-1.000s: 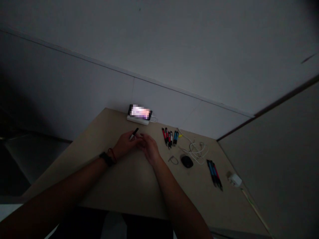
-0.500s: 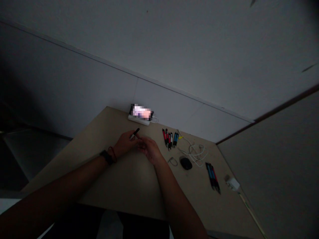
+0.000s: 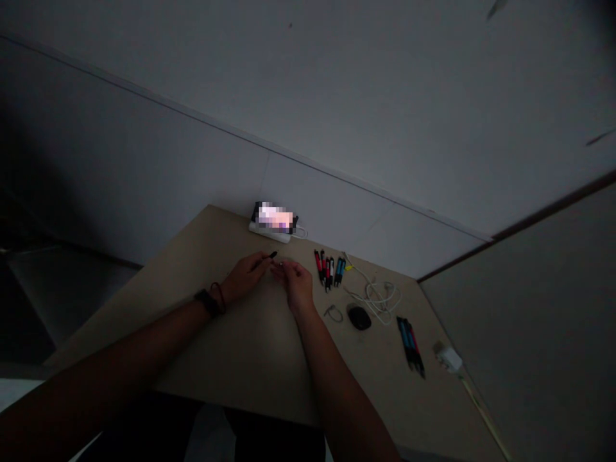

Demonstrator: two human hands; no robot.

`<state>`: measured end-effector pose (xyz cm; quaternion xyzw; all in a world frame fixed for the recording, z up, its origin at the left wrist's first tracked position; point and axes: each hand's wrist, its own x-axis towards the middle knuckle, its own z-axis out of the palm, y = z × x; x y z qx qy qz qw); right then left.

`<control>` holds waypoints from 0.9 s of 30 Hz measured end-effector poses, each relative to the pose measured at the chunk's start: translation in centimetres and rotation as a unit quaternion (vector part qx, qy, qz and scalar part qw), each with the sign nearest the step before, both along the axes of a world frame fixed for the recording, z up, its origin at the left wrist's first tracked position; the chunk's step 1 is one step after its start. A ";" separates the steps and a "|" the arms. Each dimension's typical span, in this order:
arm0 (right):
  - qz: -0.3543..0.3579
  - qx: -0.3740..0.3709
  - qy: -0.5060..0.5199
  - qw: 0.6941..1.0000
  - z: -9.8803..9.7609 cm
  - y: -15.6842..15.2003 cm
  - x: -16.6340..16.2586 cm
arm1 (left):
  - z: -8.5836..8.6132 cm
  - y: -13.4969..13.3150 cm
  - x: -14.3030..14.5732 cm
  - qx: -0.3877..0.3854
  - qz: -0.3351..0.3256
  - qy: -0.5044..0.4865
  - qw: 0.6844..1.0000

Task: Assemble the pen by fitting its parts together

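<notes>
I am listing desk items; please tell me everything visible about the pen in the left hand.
The pen is slim and dark, probably black plastic; dim light hides details. The left hand pinches it nearly level just above the table, its free end pointing toward the right hand, whose fingertips are close to it.

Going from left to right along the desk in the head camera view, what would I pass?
left hand holding a black pen → right hand → bunch of red and blue pens → black mouse → second bunch of pens → white charger
</notes>
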<state>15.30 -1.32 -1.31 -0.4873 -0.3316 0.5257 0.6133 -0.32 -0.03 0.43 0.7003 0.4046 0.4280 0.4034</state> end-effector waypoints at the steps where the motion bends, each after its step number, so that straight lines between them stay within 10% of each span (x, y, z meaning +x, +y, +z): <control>1: -0.009 0.004 0.003 1.000 0.0 0.0 0.1 | 0.0 0.0 0.0 0.000 -0.005 0.005 1.000; 27: -0.004 0.040 0.020 0.999 1.0 -0.5 0.3 | -0.6 0.3 0.0 0.022 -0.039 0.073 0.996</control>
